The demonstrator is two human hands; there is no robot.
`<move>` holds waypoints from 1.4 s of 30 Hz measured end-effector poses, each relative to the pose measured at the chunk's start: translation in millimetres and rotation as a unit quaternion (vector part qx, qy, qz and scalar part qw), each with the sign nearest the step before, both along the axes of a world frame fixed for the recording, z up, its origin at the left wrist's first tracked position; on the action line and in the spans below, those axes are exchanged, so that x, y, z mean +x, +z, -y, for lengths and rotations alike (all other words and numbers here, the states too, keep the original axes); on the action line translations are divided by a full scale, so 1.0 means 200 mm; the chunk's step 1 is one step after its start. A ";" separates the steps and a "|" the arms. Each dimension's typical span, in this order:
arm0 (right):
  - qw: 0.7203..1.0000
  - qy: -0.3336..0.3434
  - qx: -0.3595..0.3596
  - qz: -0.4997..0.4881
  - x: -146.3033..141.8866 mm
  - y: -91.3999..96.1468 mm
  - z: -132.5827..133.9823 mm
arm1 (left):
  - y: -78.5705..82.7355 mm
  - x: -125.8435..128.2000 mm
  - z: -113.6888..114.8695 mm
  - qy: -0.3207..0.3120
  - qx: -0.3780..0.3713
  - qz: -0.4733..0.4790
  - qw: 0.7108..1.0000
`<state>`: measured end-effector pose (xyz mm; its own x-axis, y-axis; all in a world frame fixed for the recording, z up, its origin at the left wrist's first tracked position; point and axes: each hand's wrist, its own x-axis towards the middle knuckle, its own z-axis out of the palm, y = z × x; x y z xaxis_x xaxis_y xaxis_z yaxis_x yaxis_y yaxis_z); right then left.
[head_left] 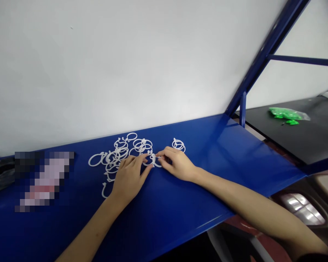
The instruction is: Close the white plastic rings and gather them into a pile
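Note:
Several white plastic rings (pixel 117 153) lie scattered on a blue table (pixel 180 203) near the white wall. Both hands meet over one white ring (pixel 152 160) at the pile's right edge. My left hand (pixel 129 176) lies on the table with its fingertips pinching that ring from the left. My right hand (pixel 176 163) pinches the same ring from the right. A small stack of white rings (pixel 178 145) sits apart, just beyond my right hand. One open ring (pixel 104 190) lies alone beside my left wrist.
A blue metal frame post (pixel 265 51) rises at the right. Beyond it a black table (pixel 297 134) holds a clear bag of green parts (pixel 285 113). A blurred-out object (pixel 43 180) lies on the blue table's left side, with a dark object (pixel 0 174) at the left edge.

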<state>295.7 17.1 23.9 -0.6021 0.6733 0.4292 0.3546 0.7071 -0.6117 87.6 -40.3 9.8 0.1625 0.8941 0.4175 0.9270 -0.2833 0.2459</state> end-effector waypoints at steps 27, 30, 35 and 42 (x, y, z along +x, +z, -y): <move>0.999 -0.013 0.029 -0.012 0.01 0.00 -0.02 | 0.03 0.02 0.02 -0.001 0.069 -0.086 0.994; 0.999 -0.007 0.035 0.000 0.01 -0.01 -0.03 | 0.05 0.00 0.01 0.008 0.082 -0.088 0.993; 0.999 -0.011 0.031 0.001 0.01 0.01 -0.03 | 0.05 -0.05 0.00 0.028 0.078 -0.094 0.992; 0.997 -0.002 0.010 -0.074 0.01 0.04 0.00 | 0.06 -0.01 0.02 0.014 0.102 0.006 0.995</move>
<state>296.8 16.3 31.0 -0.5281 0.6668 0.5259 0.2647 0.7177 -0.6441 86.6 -43.9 20.9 0.1318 0.7946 0.5927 0.9325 -0.3022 0.1978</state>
